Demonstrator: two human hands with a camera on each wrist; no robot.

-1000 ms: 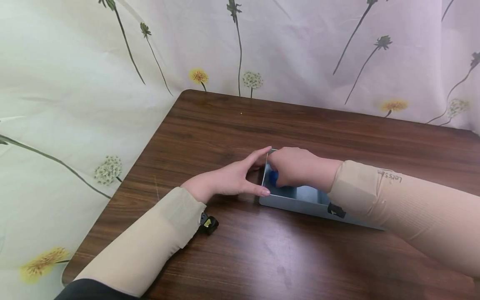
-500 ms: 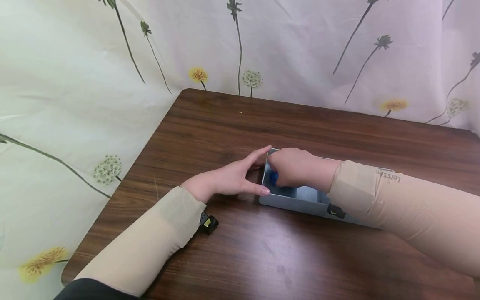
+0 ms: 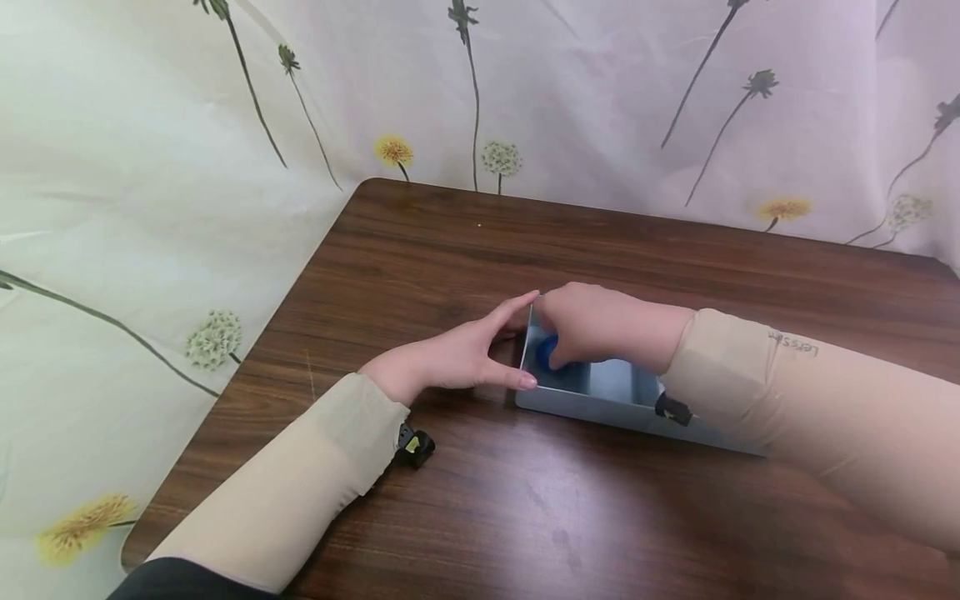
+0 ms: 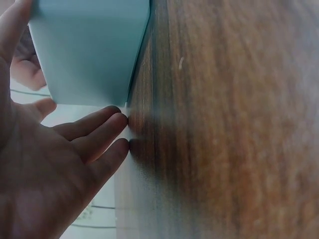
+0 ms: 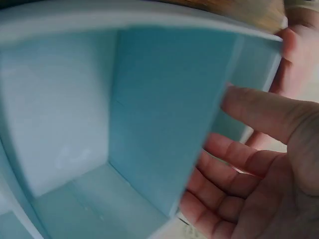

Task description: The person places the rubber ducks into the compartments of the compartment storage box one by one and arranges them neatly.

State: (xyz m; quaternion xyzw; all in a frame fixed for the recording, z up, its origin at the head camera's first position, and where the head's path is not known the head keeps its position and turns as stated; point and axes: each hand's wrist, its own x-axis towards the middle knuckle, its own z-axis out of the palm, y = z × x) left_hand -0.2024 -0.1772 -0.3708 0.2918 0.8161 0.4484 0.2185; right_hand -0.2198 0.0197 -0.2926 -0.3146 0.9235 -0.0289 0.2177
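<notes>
A long pale-blue divided box [image 3: 592, 405] lies on the table. My left hand [image 3: 465, 354] is spread around its left end, thumb at the near corner and a finger at the far one. In the left wrist view, fingers reach beside the box's end wall [image 4: 89, 55]. My right hand [image 3: 600, 323] is over the leftmost compartment, where a small round blue thing [image 3: 546, 352] shows below the thumb. In the right wrist view, thumb and fingers are apart beside the divider [image 5: 164, 109], which hides some fingertips. The blue thing's kind is unclear.
Brown wood-grain table [image 3: 420, 267] under everything, with a flower-printed cloth [image 3: 585, 108] hanging behind and at the left. A neighbouring compartment [image 5: 55, 109] of the box has a whitish floor. The right forearm sleeve [image 3: 825, 408] covers the box's right part.
My right hand has risen slightly and loosened, so more of the blue thing shows in the compartment. My left hand has stayed at the box's end.
</notes>
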